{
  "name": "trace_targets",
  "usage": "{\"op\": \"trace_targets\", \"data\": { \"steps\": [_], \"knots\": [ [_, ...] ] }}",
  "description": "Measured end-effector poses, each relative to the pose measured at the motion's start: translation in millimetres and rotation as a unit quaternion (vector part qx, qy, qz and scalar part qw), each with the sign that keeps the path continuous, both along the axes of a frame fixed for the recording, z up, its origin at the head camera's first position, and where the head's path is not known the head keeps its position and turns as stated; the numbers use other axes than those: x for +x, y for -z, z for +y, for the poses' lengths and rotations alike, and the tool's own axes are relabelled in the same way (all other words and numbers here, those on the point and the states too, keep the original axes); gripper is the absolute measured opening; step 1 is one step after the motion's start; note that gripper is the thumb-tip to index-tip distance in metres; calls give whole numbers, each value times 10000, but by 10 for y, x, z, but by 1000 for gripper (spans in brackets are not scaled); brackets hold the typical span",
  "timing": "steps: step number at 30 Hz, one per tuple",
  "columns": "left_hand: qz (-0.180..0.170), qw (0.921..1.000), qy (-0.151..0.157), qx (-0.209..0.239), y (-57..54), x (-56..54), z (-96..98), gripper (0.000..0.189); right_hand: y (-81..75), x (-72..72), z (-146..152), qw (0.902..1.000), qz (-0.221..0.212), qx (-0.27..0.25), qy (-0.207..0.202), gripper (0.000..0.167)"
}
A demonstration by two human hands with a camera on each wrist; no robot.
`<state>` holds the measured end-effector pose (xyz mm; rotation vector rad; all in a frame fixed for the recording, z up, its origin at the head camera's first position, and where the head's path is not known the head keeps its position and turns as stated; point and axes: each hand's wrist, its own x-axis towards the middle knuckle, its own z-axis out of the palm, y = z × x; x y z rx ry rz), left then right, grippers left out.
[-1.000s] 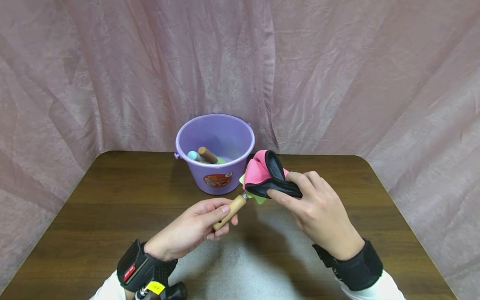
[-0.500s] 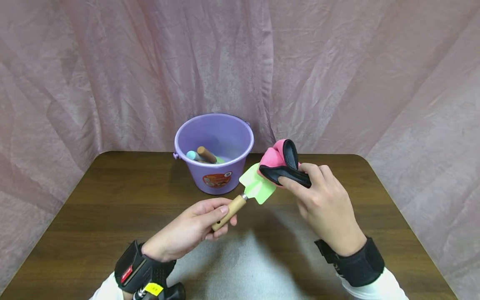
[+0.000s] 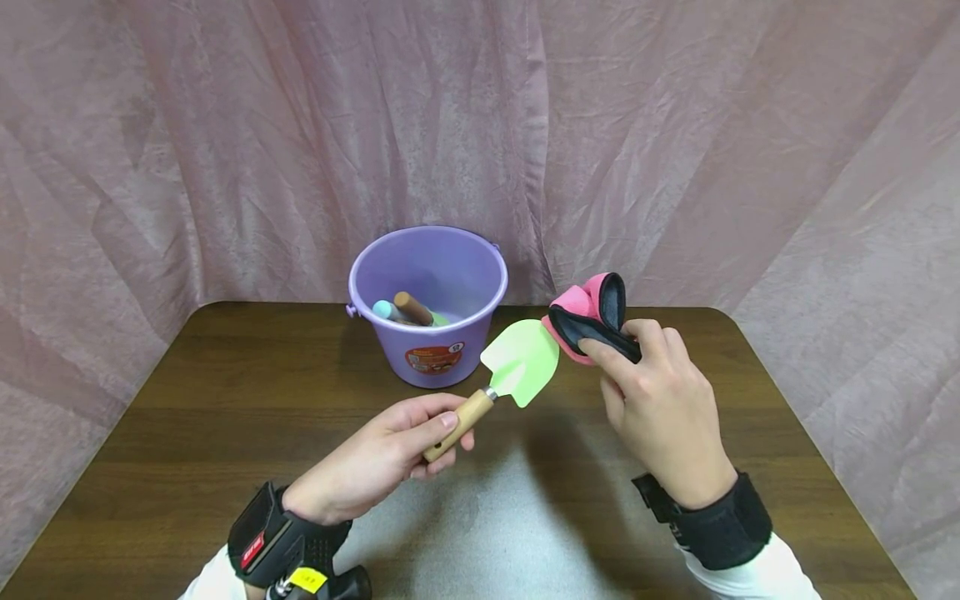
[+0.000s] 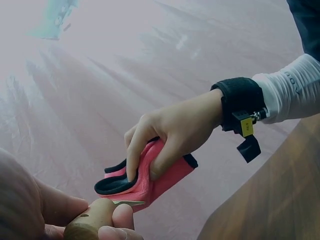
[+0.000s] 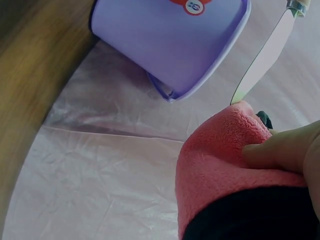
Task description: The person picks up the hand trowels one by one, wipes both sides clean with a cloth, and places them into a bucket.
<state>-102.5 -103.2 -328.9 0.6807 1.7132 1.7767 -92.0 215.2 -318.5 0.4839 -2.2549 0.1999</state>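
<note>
My left hand (image 3: 382, 458) holds a small trowel (image 3: 527, 354) by its wooden handle, thumb on top. The light green blade points up and to the right, above the table. My right hand (image 3: 667, 408) pinches a folded pink cloth (image 3: 576, 302) with black edging, its exact kind unclear. The cloth sits at the blade's far right tip and seems to touch it. Seen from the right wrist, the fluffy pink cloth (image 5: 215, 150) meets the tip of the blade (image 5: 265, 57). In the left wrist view the blade shows nearly edge-on.
Behind the hands, a purple bucket (image 3: 393, 343) stands at the back of the brown wooden table (image 3: 225, 400). A brown handle (image 3: 414, 308) and a light blue one (image 3: 386, 310) lie inside, near something green. A pink curtain (image 3: 675, 167) hangs behind the table.
My right hand has moved the pink cloth to the right and upward along the trowel, from over the blade to its tip, uncovering the green blade. The left hand has barely moved.
</note>
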Motion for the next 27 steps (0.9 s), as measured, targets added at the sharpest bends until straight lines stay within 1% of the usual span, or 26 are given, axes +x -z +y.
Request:
{"op": "trace_targets", "data": {
  "steps": [5,11,16,21,27],
  "knots": [
    [9,10000,-58,-71,-6,10,1,30,-5,2,-6,9999,38,-123,-18,35],
    [13,9999,-115,-59,-6,18,8,30,-7,9,-30,9999,-2,-124,-47,37],
    [-33,9999,-103,-16,-4,12,15,30,-4,19,-58,9997,-75,-44,-210,37],
    [-87,9999,-107,50,5,-5,18,32,3,23,-91,9986,-168,178,-477,33],
    [-189,9995,-258,-19,28,-30,6,32,5,38,-134,9947,-293,589,-788,32]
  ]
}}
